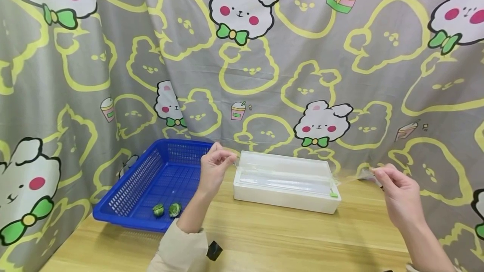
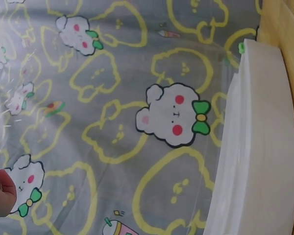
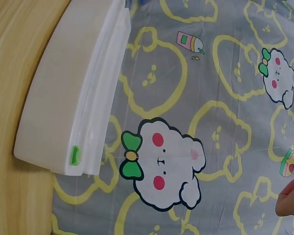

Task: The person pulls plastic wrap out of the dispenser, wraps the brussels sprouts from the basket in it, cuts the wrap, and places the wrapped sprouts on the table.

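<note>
My left hand (image 1: 216, 167) pinches one edge of a clear sheet of plastic wrap (image 1: 349, 176), level with the left end of a long white dispenser box (image 1: 285, 200). Off to the box's right, my right hand (image 1: 402, 194) pinches the other side of the sheet. The wrap is see-through, so its full outline is hard to make out; glints on it show in the left wrist view. A roll of wrap is seen through the box's clear lid (image 1: 283, 169), and a green slider (image 1: 333, 194) sits at its right front corner.
A blue plastic basket (image 1: 132, 221) stands on the wooden table (image 1: 272, 238) at the left, partly behind my left forearm. Two small green sprout-like vegetables, one left (image 1: 158, 210) and one right (image 1: 175, 210), lie in it. A patterned grey curtain (image 1: 261, 108) hangs behind.
</note>
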The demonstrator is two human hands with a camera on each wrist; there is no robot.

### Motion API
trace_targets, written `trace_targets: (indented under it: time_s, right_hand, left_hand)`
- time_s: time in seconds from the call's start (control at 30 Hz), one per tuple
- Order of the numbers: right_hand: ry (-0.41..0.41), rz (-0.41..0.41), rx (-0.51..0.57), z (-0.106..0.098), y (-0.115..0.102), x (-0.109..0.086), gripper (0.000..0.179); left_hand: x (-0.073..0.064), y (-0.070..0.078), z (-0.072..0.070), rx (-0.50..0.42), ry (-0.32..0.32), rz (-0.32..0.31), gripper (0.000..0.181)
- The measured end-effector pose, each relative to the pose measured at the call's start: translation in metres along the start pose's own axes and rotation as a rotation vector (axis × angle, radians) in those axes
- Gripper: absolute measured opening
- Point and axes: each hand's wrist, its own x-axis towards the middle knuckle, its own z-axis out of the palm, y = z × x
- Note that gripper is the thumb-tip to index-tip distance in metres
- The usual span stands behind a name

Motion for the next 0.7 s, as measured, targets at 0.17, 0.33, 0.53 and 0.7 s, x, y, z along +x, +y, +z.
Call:
trace_targets:
  time_s: [0.17, 0.33, 0.53, 0.7]
  right_hand:
    - [-0.062, -0.045, 0.072, -0.004, 0.002, -0.009, 0.03]
    - [-0.094, -0.072, 0.093, -0.01, 0.004, -0.023, 0.029]
    - [-0.091, -0.046, 0.009, -0.011, 0.001, -0.043, 0.027]
    - [-0.164, -0.084, 0.061, -0.016, 0.004, -0.055, 0.027]
  left_hand:
    - [-0.011, 0.001, -0.002, -0.018, -0.026, 0.024, 0.019]
    - [-0.025, 0.001, -0.004, -0.084, -0.044, 0.075, 0.012]
    - [-0.04, 0.002, -0.01, -0.101, -0.089, 0.117, 0.013]
    - [-0.049, 0.003, -0.015, -0.1, -0.123, 0.171, 0.005]
